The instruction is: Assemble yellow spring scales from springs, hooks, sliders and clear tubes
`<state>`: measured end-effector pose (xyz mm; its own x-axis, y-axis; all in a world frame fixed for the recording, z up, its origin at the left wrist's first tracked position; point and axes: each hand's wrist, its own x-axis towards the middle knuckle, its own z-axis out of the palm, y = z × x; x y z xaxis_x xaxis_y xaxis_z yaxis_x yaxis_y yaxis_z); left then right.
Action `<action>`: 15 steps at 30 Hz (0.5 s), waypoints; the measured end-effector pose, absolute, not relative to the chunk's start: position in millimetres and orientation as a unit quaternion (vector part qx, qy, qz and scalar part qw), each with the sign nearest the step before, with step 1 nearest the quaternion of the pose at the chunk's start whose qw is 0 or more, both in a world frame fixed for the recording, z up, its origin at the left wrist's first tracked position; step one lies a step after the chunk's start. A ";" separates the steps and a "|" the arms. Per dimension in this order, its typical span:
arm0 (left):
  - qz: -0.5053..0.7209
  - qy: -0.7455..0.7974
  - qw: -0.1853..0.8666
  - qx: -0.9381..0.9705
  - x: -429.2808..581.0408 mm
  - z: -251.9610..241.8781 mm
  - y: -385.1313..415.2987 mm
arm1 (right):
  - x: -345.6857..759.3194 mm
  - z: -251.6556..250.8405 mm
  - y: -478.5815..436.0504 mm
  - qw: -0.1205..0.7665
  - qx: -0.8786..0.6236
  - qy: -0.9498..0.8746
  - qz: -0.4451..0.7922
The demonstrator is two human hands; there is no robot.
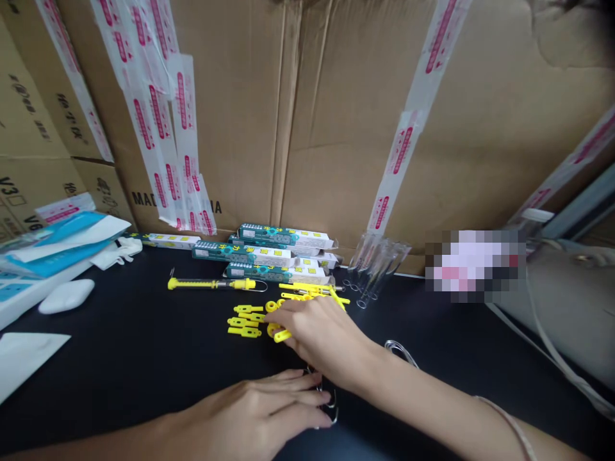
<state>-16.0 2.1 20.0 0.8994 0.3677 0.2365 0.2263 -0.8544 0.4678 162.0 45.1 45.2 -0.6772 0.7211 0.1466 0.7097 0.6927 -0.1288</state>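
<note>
My right hand (319,336) reaches over a scatter of small yellow plastic parts (247,320) on the black table (144,346). Its fingers curl down onto a yellow piece (282,335) at the edge of the pile. My left hand (262,410) lies flat near the front, fingers stretched toward thin metal wire pieces (329,403) partly hidden under both hands. An assembled yellow tool with a metal rod (211,283) lies behind the pile.
Teal and white product boxes (269,253) are stacked against a large cardboard carton (336,115) with taped seams. Clear plastic sleeves (377,266) lie to the right. A white case (66,296), blue-white packets (57,243) and paper (24,358) sit left. A cable (552,358) runs right.
</note>
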 end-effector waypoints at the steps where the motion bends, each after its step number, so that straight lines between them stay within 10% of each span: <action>1: 0.173 0.157 0.226 0.946 -16.4 21.4 1.8 | 162.7 44.6 44.7 0.095 -0.393 -0.914 0.024; 15: 0.190 0.144 0.220 0.946 -13.8 21.9 1.3 | 168.6 35.6 36.7 0.053 -0.358 -0.930 -0.063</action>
